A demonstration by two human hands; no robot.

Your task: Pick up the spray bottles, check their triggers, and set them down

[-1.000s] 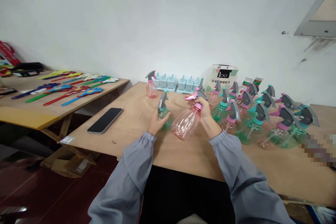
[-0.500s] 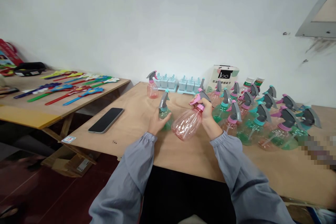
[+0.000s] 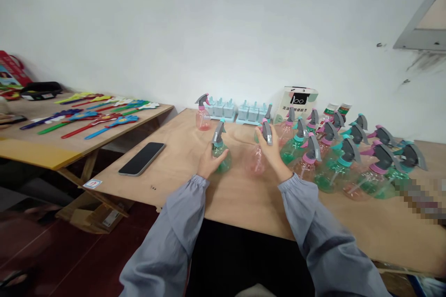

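My left hand (image 3: 208, 161) is closed around the left side of a green spray bottle (image 3: 223, 162) with a grey head and turquoise collar, standing upright on the table. Some fingers are hidden behind it. To its right, my right hand (image 3: 272, 146) grips the neck of a clear pink spray bottle (image 3: 256, 160), whose grey-and-pink head (image 3: 266, 131) points away from me. This bottle is upright, its base at or near the tabletop. Another grey-headed bottle is mostly hidden behind my right hand. Further back stands a pink spray bottle (image 3: 202, 118).
Several pink and green spray bottles (image 3: 343, 162) crowd the right side. Pale blue popsicle molds (image 3: 223, 109) and a printed box (image 3: 296, 102) line the wall. A phone (image 3: 142, 158) lies left. Colourful hand-shaped sticks (image 3: 101, 123) cover the neighbouring table, where another person's hand (image 3: 6, 120) shows.
The pink bottle in my right hand has gone from tilted to upright, its head turning away from me. My left hand stays on the green bottle.
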